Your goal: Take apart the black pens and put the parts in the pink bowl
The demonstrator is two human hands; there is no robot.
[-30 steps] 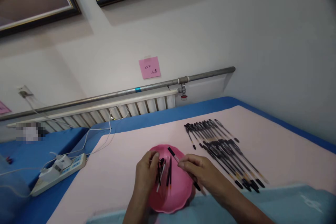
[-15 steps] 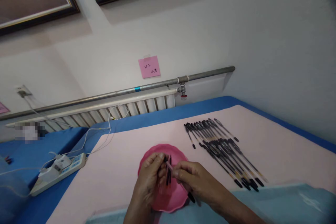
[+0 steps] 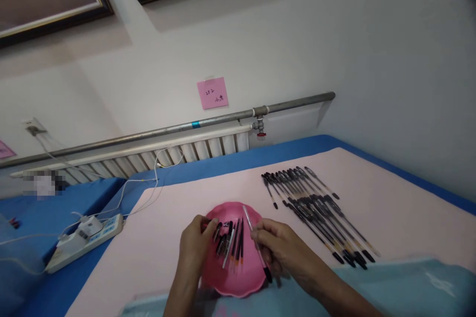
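a single view, worn on the head, looks forward and down across the desk [image 3: 297,148] from the wearer's side. it faces the wall [image 3: 260,49] at a slant, so the pipe [image 3: 223,118] climbs toward the right. the wall takes the upper half; the left hand [image 3: 197,240], right hand [image 3: 280,245] and pink dish [image 3: 238,287] sit low near the middle, nearer the lens than the pipe.

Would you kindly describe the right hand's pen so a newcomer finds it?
At the pale pink table sheet's near edge is a bright pink scalloped dish. At its right side, the bare right hand holds a slim, pale, black-ended pen. Unlike the black pens lying flat, it is raised.
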